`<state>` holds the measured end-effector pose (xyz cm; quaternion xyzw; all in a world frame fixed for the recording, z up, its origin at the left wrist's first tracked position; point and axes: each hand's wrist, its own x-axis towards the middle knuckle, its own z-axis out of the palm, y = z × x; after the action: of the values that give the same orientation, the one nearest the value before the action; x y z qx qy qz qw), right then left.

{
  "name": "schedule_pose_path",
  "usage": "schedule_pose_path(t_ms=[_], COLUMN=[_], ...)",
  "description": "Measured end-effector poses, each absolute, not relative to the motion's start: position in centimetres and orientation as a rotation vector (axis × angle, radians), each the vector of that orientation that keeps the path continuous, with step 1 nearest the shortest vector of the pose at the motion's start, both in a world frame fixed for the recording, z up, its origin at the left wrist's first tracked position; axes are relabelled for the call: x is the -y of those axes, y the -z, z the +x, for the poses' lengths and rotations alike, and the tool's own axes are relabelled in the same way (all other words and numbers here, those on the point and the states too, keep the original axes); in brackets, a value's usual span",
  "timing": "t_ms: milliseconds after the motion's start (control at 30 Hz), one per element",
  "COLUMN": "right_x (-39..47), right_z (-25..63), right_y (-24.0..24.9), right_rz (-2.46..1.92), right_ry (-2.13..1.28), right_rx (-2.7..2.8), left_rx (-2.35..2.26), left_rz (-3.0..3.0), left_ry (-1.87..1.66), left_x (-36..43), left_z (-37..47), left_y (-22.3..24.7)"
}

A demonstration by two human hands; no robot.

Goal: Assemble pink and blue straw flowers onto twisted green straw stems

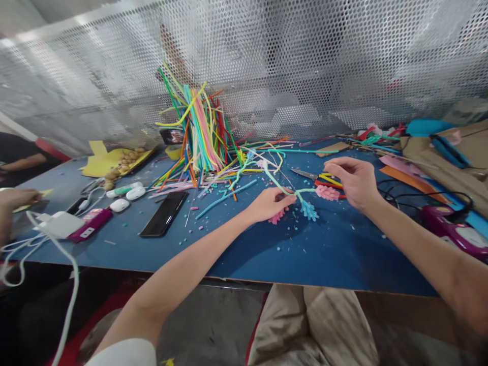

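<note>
A pale green pipe-cleaner stem (273, 179) branches above the blue table, bearing a pink flower (327, 192), a blue flower (308, 210) and a darker pink flower (276, 217). My left hand (270, 204) is closed on the stem, near the darker pink flower, which it partly covers. Just right of the pink flower is my right hand (353, 182), raised with thumb and fingertips pinched together; anything between them is too small to make out. Scissors (305, 174) lie behind the flowers, their handles partly hidden by my right hand.
Colourful pipe cleaners (202, 132) stand bundled before the perforated metal screen (305, 66). A phone (163, 214), earphone cases and a purple power strip (91, 224) lie left; another power strip (455, 229) and cardboard lie right. Another person's hand (23, 197) is at far left.
</note>
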<state>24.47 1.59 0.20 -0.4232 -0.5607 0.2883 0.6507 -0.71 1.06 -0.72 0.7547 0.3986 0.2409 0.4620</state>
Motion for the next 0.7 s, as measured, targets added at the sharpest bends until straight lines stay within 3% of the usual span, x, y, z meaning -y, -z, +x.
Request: schedule_pose_path(t_ms=[233,400,500,700], right_x=[-0.3,2.1,2.8,2.6], right_z=[24.1,24.0,23.9,23.5], right_y=[-1.2,-2.4,-2.7,-2.4], right_rz=[-0.81,-0.54,-0.367,-0.417], right_ry=[-0.723,-1.372,-1.642,-1.742], right_rx=[1.307,1.502,1.657,1.702], left_rx=[-1.208,-1.312,-1.099,-0.908], left_rz=[1.889,2.132,2.451,2.613], left_ry=[-0.986,-1.534,-1.59,-1.668], left_x=[-2.3,-2.0,-0.9,0.1], left_z=[-1.0,-1.5,-1.7,-1.4], left_y=[1.9,0.5,-1.1,-1.7])
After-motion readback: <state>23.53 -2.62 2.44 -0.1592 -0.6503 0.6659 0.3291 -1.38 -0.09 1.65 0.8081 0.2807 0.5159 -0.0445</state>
